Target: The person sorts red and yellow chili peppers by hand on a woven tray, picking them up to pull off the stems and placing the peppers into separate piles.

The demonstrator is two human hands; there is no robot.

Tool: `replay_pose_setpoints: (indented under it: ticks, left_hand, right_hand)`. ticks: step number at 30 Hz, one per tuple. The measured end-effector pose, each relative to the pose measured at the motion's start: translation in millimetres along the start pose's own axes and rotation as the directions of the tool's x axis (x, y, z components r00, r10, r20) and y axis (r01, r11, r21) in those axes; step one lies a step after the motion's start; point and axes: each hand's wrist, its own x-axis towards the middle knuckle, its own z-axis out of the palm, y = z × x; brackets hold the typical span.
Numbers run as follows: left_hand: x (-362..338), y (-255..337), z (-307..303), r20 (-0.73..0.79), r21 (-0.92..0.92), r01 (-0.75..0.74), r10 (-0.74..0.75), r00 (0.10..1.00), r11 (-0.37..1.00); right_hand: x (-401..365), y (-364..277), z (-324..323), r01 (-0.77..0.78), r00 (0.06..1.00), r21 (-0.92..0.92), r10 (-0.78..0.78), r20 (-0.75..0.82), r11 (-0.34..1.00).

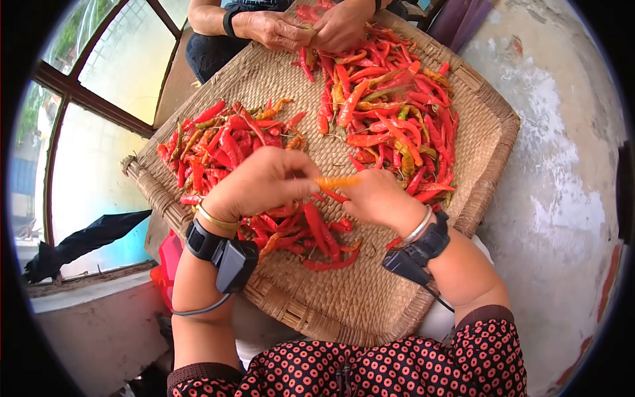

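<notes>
An orange chili pepper (336, 182) spans the gap between my two hands over the middle of the tray. My left hand (268, 177) pinches one end between thumb and fingertips. At the other end my right hand (378, 198) is closed, its fingers mostly turned away from view. A red chili pepper (335, 196) shows just below the orange one, close to my right fingertips. Under and beside my left hand lies a heap of red chili peppers (228, 142), mixed with some orange ones. The larger chili heap (403, 119) spreads beyond my right hand.
The heaps lie on a large woven tray (311, 304) with a thick rim. Across it, another person's hands (301, 30) work over the peppers. A window (99, 145) with a black umbrella (86, 243) is on the left; a worn wall (555, 165) is on the right.
</notes>
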Motion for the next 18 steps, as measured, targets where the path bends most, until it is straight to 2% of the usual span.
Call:
replay_pose_setpoints:
  ticks: [1,2,3,5,9,11,12,15,18]
  left_hand:
    - [-0.2,4.0,-1.9,-0.064,-0.244,0.125,-0.144,0.987,0.962]
    - [0.6,-5.1,-3.6,-0.135,-0.263,0.019,-0.056,0.989,0.965]
    - [2.4,-7.7,-3.8,-0.138,-0.262,0.015,-0.052,0.989,0.965]
    - [5.9,-10.8,-3.2,-0.297,-0.372,-0.009,-0.109,0.949,0.928]
    - [12.6,-10.0,6.8,-0.292,-0.457,-0.015,-0.134,0.947,0.890]
    - [16.0,-11.6,9.5,-0.297,-0.465,-0.040,-0.113,0.948,0.884]
    - [17.2,-8.9,10.7,-0.301,-0.484,-0.043,-0.121,0.946,0.874]
    - [23.9,-6.3,12.0,-0.312,-0.497,-0.069,-0.104,0.944,0.865]
    - [36.2,-9.7,6.1,-0.252,-0.491,-0.056,-0.081,0.964,0.869]
  right_hand:
    - [-0.8,-0.2,-13.7,0.009,1.000,-0.010,-0.009,-0.001,1.000]
    - [-2.5,-0.7,-27.0,0.019,1.000,-0.021,-0.019,-0.001,1.000]
    - [-5.8,0.0,-37.8,0.020,1.000,-0.026,-0.020,-0.004,0.999]
    - [-16.0,4.1,-57.8,-0.018,0.997,0.050,0.022,-0.077,0.999]
    - [-44.6,12.9,-80.0,-0.107,0.993,-0.088,0.101,-0.062,0.990]
    - [-50.3,20.7,-78.4,-0.202,0.972,-0.167,0.176,-0.156,0.965]
    - [-49.3,20.9,-80.8,-0.229,0.968,-0.179,0.205,-0.144,0.957]
    - [-43.0,18.6,-76.3,-0.221,0.961,-0.158,0.187,-0.203,0.962]
    - [-39.1,15.1,-71.5,-0.145,0.968,-0.122,0.115,-0.225,0.982]
